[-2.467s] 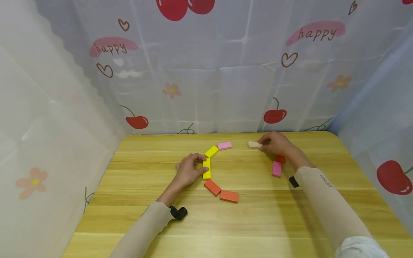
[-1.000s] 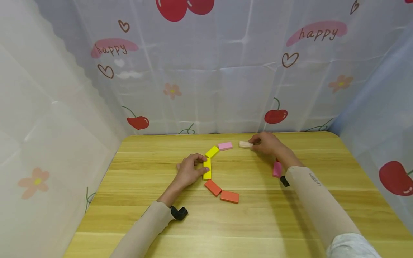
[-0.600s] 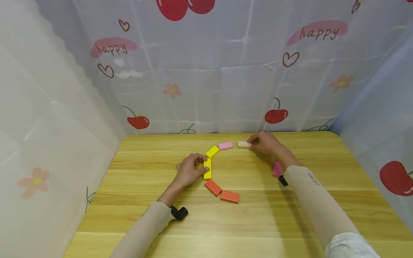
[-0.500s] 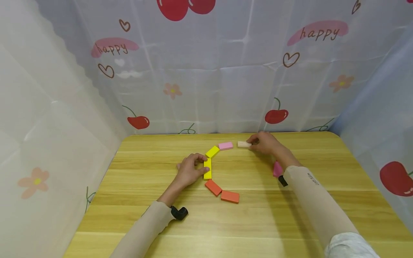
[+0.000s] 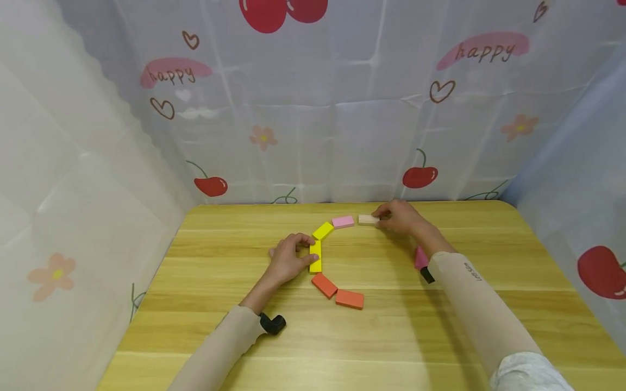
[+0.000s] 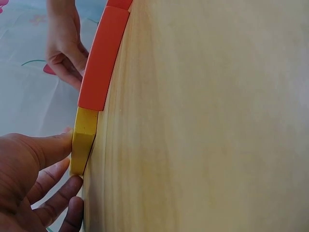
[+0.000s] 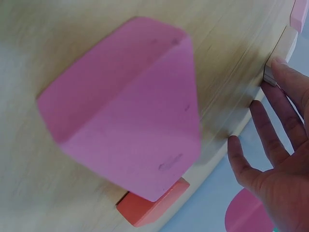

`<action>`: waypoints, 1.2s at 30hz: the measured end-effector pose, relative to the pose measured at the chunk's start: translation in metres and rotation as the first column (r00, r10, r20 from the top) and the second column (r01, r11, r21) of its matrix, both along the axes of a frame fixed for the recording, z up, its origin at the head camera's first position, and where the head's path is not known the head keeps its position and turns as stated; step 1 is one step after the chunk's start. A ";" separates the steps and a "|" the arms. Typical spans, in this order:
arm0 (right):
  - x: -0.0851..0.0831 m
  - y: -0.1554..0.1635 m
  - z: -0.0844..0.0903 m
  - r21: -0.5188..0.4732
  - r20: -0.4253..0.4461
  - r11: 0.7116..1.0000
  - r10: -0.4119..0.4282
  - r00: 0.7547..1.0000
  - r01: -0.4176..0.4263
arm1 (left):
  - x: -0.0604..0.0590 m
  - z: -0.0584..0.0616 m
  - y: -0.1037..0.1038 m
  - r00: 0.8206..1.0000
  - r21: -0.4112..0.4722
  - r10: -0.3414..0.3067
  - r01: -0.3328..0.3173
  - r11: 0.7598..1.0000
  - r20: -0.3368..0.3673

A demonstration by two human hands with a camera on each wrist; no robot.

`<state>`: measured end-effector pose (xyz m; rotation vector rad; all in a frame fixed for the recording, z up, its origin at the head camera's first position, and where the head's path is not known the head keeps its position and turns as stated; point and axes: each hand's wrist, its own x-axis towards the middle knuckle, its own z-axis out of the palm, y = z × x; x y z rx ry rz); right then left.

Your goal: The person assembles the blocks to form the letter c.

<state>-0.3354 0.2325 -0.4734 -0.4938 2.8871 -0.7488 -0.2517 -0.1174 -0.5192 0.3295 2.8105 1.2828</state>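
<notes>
In the head view, my left hand (image 5: 288, 258) holds a yellow block (image 5: 315, 263) between thumb and fingertips. Its lower end meets an orange-red block (image 5: 324, 285), followed by another orange-red block (image 5: 349, 299). Above stands a second yellow block (image 5: 323, 231), angled toward a light pink block (image 5: 343, 221). At the back of the table, my right hand (image 5: 398, 217) pinches the right end of a plain wooden block (image 5: 367, 219). A small gap separates that block from the light pink one. Together the blocks trace a curve.
A darker pink block (image 7: 130, 111) looms near the right wrist camera, with a red block (image 7: 152, 205) beyond it. In the head view the right forearm hides the red one. A printed curtain (image 5: 313, 146) hangs behind the wooden table (image 5: 235, 228).
My right hand has slid the plain wooden block leftward, close to the light pink block. Its forearm now covers the red block. My left hand has stayed at the yellow block.
</notes>
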 end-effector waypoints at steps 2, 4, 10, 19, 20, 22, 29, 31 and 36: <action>0.000 -0.001 -0.001 0.002 0.003 1.000 -0.003 1.000 0.003 | 0.000 -0.001 0.000 1.000 0.002 0.000 0.000 1.000 0.002; 0.000 -0.003 -0.002 0.003 0.004 1.000 -0.006 1.000 0.006 | 0.001 -0.002 -0.001 1.000 0.005 -0.001 0.001 1.000 -0.002; -0.003 -0.004 -0.005 -0.001 0.007 1.000 -0.002 1.000 0.002 | 0.002 -0.001 -0.001 1.000 0.004 0.004 -0.004 1.000 0.003; -0.002 -0.005 -0.003 -0.007 0.011 1.000 -0.012 1.000 0.013 | 0.001 -0.001 0.001 1.000 -0.011 0.015 -0.015 1.000 0.007; -0.001 -0.006 -0.003 -0.007 0.010 1.000 -0.013 1.000 0.013 | 0.001 -0.001 0.001 1.000 -0.010 0.016 -0.016 1.000 0.008; -0.001 -0.007 -0.003 -0.010 0.007 1.000 -0.012 1.000 0.012 | 0.001 -0.001 0.001 1.000 -0.009 0.018 -0.018 1.000 0.009; -0.002 -0.009 -0.004 -0.022 0.009 1.000 -0.011 1.000 0.011 | 0.000 -0.001 0.001 1.000 -0.001 0.017 -0.017 1.000 0.010; -0.002 -0.010 -0.004 -0.023 0.011 1.000 -0.013 1.000 0.013 | 0.000 -0.001 0.001 1.000 0.002 0.014 -0.014 1.000 0.010; -0.004 -0.010 -0.004 -0.023 0.016 1.000 -0.015 1.000 0.016 | -0.001 -0.001 0.001 1.000 0.007 0.014 -0.015 1.000 0.015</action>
